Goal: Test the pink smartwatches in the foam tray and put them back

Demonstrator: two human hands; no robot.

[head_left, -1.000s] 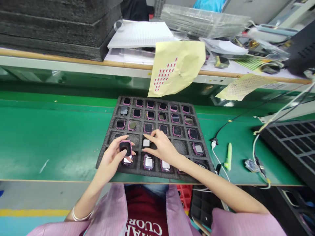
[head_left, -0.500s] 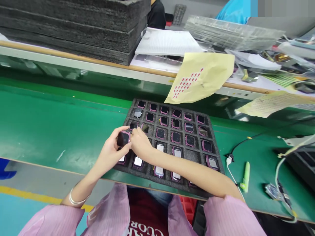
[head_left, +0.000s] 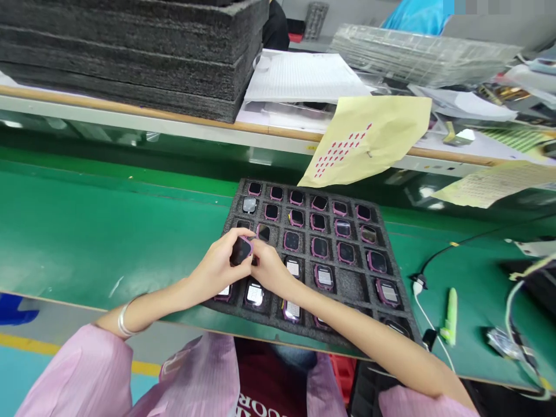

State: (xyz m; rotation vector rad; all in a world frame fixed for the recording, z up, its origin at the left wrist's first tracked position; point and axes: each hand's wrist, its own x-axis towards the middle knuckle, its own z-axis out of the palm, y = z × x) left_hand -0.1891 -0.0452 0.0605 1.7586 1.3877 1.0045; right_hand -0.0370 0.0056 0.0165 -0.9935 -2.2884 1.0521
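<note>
A dark-screened watch with a purple frame (head_left: 241, 251) is held by my left hand (head_left: 220, 259), thumb below and fingers above it. My right hand (head_left: 269, 265) is closed at the right edge of that watch; its fingertips are pressed together, and whether they pinch anything small is hidden. Both hands are over the left part of a black foam tray (head_left: 353, 286). Several purple-framed watches sit in the tray's compartments, such as one with a dark screen (head_left: 319, 247) and one with a lit white screen (head_left: 324, 277).
Stacked black foam sheets (head_left: 130, 58) stand on the shelf at the back left. A yellow paper with red arrows (head_left: 369, 139) hangs over the shelf edge. On the green table (head_left: 108, 231), a green pen-like object (head_left: 450, 315) and cables (head_left: 434, 324) lie at the right.
The tray and table appear shifted slightly right and down in view. Both hands remain together at the held watch, which has turned a little.
</note>
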